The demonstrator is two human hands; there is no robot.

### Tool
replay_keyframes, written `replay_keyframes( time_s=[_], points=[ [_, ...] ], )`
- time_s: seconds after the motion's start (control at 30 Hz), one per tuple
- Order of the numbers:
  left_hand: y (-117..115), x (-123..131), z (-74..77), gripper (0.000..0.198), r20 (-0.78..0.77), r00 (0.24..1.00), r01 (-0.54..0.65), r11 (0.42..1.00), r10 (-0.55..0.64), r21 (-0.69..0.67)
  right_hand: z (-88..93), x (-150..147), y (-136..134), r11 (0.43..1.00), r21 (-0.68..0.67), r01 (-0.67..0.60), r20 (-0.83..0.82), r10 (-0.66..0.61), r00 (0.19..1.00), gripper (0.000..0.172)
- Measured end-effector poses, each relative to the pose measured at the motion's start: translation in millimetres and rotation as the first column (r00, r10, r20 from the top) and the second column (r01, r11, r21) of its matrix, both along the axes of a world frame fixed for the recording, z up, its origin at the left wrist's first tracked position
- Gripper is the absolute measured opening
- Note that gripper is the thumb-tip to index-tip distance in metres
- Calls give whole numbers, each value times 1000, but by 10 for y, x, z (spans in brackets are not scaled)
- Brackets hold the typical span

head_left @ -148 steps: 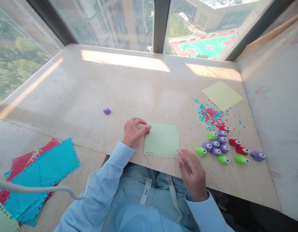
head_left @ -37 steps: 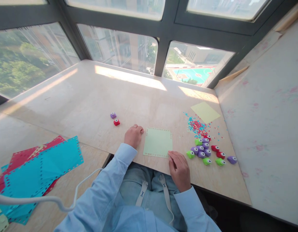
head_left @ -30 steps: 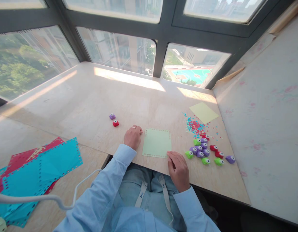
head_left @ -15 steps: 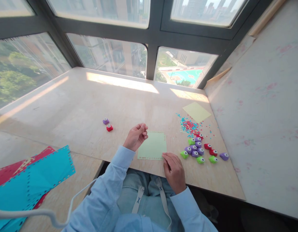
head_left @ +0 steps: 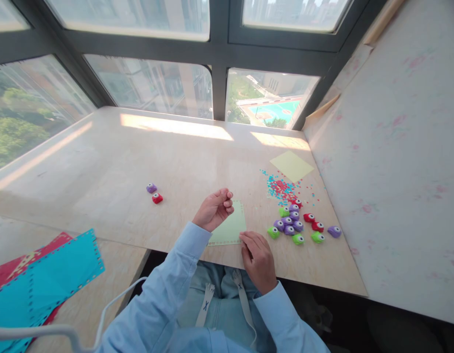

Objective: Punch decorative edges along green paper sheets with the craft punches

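Note:
A pale green sheet of paper with small holes punched along its edges lies at the table's front. Above its upper left part, my left hand is raised with thumb and fingers pinched together; anything between the tips is too small to make out. The fingers of my right hand are closed at the sheet's lower right corner, gripping it there. To the right of that hand stands a group of small purple, green and red craft punches. Red and blue paper bits are scattered behind them.
A purple punch and a red punch stand left of my hands. A pale yellow sheet lies at the back right. Blue punched paper overlaps red paper at left, near a white cable.
My left hand has shifted slightly right over the pale green sheet, still pinched. My right hand stays at the corner. The whole view has turned a little to the right.

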State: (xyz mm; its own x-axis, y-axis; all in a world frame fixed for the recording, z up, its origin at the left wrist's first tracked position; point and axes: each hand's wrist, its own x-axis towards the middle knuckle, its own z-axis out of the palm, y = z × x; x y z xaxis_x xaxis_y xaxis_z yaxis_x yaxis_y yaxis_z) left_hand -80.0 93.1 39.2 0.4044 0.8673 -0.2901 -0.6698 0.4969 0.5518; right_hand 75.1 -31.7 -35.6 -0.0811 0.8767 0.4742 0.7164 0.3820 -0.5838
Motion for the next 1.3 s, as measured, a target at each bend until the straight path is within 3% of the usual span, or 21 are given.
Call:
replay_keyframes(
  time_s=[0.3, 0.37, 0.43, 0.5, 0.6, 0.67, 0.73, 0.83, 1.03, 1.17, 1.3],
  points=[
    [59, 207, 12, 23, 36, 997, 71, 997, -72, 20, 23, -10, 4, 1000, -3, -6, -19, 6, 1000, 33],
    [81, 263, 5, 27, -15, 996, 87, 995, -86, 50, 27, -14, 6, 1000, -3, -2, -23, 2, 1000, 33],
    [118, 348, -8, 29, -163, 983, 96, 991, -79, 98, 35, -16, 9, 1000, -6, -1, -29, 1, 1000, 34],
    [174, 477, -26, 27, -378, 926, 92, 979, -17, 181, 46, -17, 12, 1000, -13, -4, -37, 3, 999, 34],
    [292, 752, -54, 15, -624, 770, 110, 936, 133, 334, 61, -19, 17, 1000, -19, -7, -47, 6, 999, 34],
    [379, 955, -69, 8, -705, 695, 195, 909, 138, 369, 63, -21, 18, 1000, -14, -7, -50, 6, 999, 35],
    [457, 1126, -78, 22, -753, 653, 308, 879, 83, 364, 60, -22, 19, 1000, -8, -5, -55, 5, 998, 36],
    [540, 1246, -77, 34, -792, 606, 373, 853, 74, 365, 60, -23, 19, 1000, -3, -8, -63, 7, 998, 36],
    [558, 982, -62, 21, -826, 497, 375, 793, 266, 481, 86, -28, 15, 1000, -21, -14, -71, 13, 997, 35],
    [368, 652, -111, 16, -872, 308, 435, 758, 381, 486, 75, -18, 10, 1000, -13, -13, -96, 12, 995, 36],
    [50, 342, -230, 21, -843, 102, 565, 666, 529, 487, 54, 13, -1, 999, 49, -3, -180, 11, 984, 39]
  ],
)
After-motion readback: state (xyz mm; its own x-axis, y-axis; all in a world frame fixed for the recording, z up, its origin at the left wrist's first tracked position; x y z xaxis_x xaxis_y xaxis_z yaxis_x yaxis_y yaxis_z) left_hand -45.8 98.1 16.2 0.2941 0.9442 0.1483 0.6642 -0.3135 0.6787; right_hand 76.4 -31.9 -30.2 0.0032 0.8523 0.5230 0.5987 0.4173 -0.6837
